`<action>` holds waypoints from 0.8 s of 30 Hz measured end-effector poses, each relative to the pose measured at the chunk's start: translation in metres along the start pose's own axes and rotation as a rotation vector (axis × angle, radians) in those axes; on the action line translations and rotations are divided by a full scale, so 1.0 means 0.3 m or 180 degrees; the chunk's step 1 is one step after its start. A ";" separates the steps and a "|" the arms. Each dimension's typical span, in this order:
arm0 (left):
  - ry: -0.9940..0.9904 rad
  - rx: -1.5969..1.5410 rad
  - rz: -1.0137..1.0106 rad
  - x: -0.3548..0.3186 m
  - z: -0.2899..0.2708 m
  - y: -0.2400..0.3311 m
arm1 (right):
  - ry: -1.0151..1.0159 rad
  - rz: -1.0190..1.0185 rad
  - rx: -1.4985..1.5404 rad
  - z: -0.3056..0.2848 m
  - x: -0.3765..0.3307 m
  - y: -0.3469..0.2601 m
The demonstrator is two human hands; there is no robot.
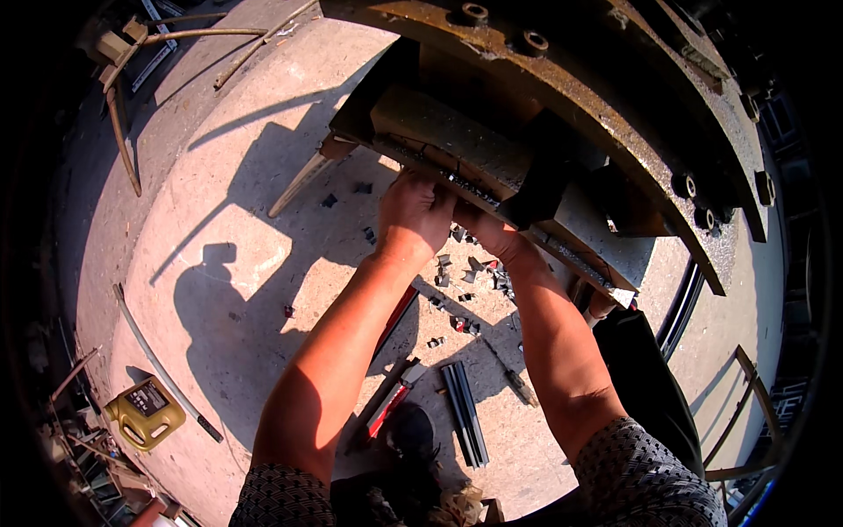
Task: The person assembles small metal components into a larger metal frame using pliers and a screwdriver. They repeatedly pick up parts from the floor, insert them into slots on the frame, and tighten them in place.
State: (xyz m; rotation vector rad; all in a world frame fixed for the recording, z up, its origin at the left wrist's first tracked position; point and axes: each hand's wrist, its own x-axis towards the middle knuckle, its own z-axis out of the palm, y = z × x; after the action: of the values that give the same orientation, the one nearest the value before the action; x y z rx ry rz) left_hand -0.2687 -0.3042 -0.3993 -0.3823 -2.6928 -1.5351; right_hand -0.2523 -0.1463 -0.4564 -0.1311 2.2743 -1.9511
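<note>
A heavy dark metal machine with a slotted front and metal chips along its lower edge fills the upper right. My left hand is raised against that lower edge, its fingers curled closed; what they hold, if anything, is hidden. Beside it, my right hand reaches in under the same edge. Its fingers are out of sight behind the left hand and the machine. Below both hands, small bent metal scraps lie scattered on the concrete floor.
Dark metal bars and a red-and-black strip lie near my foot. A thin tool with a handle rests to their right. At left are a gold jug and a grey tube. Rusty curved plates overhang the machine's right.
</note>
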 end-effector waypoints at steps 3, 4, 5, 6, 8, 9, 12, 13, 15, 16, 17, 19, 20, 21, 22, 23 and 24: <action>-0.0085 -0.0190 0.0115 0.004 -0.001 -0.004 | -0.0225 -0.0215 0.0142 0.000 -0.007 0.007; -0.0059 -0.0216 0.0149 0.005 0.000 -0.004 | -0.0285 -0.0168 0.0208 -0.004 -0.007 0.008; -0.0030 -0.0239 0.0180 0.005 0.001 -0.005 | -0.0244 -0.0042 -0.0488 -0.009 -0.006 0.012; -0.0002 -0.0264 0.0213 0.004 0.003 -0.006 | -0.0221 -0.0007 -0.1038 -0.012 -0.006 0.017; -0.0029 -0.0241 0.0242 0.002 0.002 -0.005 | -0.0214 -0.0016 -0.1990 -0.014 -0.012 0.011; -0.0043 -0.0229 0.0258 0.002 0.001 -0.002 | -0.0171 -0.0039 -0.2145 -0.017 -0.023 -0.001; 0.0085 -0.0224 0.0184 -0.010 -0.011 0.004 | 0.0036 -0.0119 -0.1995 0.002 -0.073 -0.128; 0.0117 -0.0313 0.0133 -0.019 -0.006 0.003 | 0.0133 -0.0159 -0.1822 0.007 -0.096 -0.170; 0.0169 -0.0457 0.0036 -0.030 0.010 0.011 | 0.0285 -0.0253 -0.1424 0.008 -0.121 -0.195; 0.0200 -0.0581 0.0073 -0.030 0.020 0.008 | 0.0320 -0.0265 -0.1310 0.006 -0.124 -0.196; 0.0230 -0.0711 0.0110 -0.030 0.029 0.008 | 0.0359 -0.0262 -0.1189 -0.007 -0.129 -0.197; 0.0257 -0.0815 0.0126 -0.030 0.043 0.004 | 0.0335 -0.0259 -0.1210 -0.027 -0.133 -0.191; 0.0250 -0.0789 0.0100 -0.030 0.046 0.008 | 0.0316 -0.0248 -0.1259 -0.038 -0.134 -0.182; 0.0244 -0.0761 0.0073 -0.031 0.048 0.010 | 0.0292 -0.0250 -0.1387 -0.047 -0.130 -0.173; 0.0286 -0.0810 0.0134 -0.029 0.058 -0.010 | 0.0272 -0.0261 -0.1580 -0.055 -0.123 -0.161; 0.0333 -0.0856 0.0201 -0.021 0.061 -0.028 | 0.0253 -0.0278 -0.1748 -0.055 -0.116 -0.147; 0.0383 -0.0900 0.0268 -0.020 0.064 -0.045 | 0.0244 -0.0329 -0.2206 -0.055 -0.114 -0.134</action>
State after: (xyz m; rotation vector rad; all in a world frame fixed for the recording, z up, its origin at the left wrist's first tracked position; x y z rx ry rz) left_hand -0.2640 -0.2956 -0.4214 -0.3891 -2.3444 -1.8527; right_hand -0.2223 -0.1310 -0.4125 -0.2494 2.9408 -1.1300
